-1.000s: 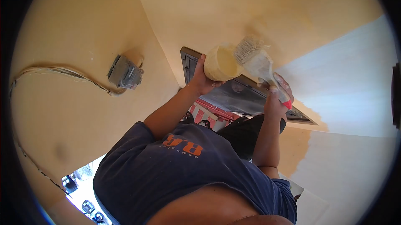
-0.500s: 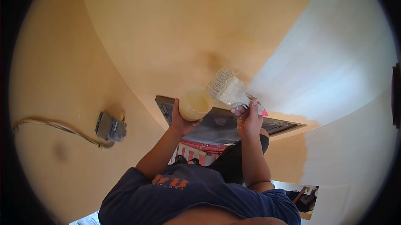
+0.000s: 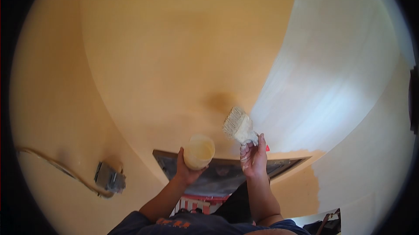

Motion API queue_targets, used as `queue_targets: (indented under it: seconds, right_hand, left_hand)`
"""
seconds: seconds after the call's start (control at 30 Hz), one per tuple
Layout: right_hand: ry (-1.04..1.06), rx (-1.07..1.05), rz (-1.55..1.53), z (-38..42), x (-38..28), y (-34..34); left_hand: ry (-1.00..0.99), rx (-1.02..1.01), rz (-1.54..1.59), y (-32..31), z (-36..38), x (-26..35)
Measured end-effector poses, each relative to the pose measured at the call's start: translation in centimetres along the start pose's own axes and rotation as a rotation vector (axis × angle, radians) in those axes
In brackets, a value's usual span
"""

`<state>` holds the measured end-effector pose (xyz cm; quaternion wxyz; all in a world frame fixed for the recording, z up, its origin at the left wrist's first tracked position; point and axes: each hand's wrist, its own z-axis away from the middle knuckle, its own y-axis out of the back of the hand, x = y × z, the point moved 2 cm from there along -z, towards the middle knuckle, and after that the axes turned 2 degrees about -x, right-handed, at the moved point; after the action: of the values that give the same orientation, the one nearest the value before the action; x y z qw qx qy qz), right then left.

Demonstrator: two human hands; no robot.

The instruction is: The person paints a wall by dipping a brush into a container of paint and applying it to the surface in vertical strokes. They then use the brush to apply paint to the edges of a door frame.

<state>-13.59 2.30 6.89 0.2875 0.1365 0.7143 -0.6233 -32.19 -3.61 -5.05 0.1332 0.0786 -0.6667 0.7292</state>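
Note:
My left hand (image 3: 187,171) is wrapped round a pale yellowish tub (image 3: 198,152), tilted so that its inside shows. In my right hand (image 3: 254,158) is a wide paintbrush (image 3: 241,128), its whitish, coated bristles pointing up and to the left. A red tip of the handle shows beside my fingers. The brush is apart from the tub, up and to its right, in front of the wall. That wall (image 3: 187,60) is yellow-orange on the left, with a whitish painted area (image 3: 323,86) on the right.
Low in front of me is a dark-framed panel (image 3: 218,178) set along the wall. On the left wall, a grey electrical box (image 3: 110,177) hangs with a cable (image 3: 56,165) running to it. Red-and-white striped material (image 3: 207,204) shows below the panel.
The view has tilted upward, so the panel, box and both hands sit lower in it and more wall shows. Both hands keep their hold on the tub and the paintbrush.

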Motion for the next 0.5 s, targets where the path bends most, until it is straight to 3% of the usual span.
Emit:
queue_targets:
  seconds: [0.1, 0.17, 0.5]
  right_hand:
    - [0.039, -0.003, -0.031, -1.1, -2.0, -1.3]
    - [0.121, 0.046, -0.075, -2.0, -4.0, -2.8]
    - [0.523, -0.365, -0.158, -5.7, -17.9, -15.4]
  left_hand:
    - [0.076, -0.156, -0.005, 0.1, -0.7, 0.1]
    - [0.052, -0.005, 0.018, -1.1, -0.9, 0.2]
    - [0.072, -0.052, -0.014, -3.4, -1.0, 1.5]
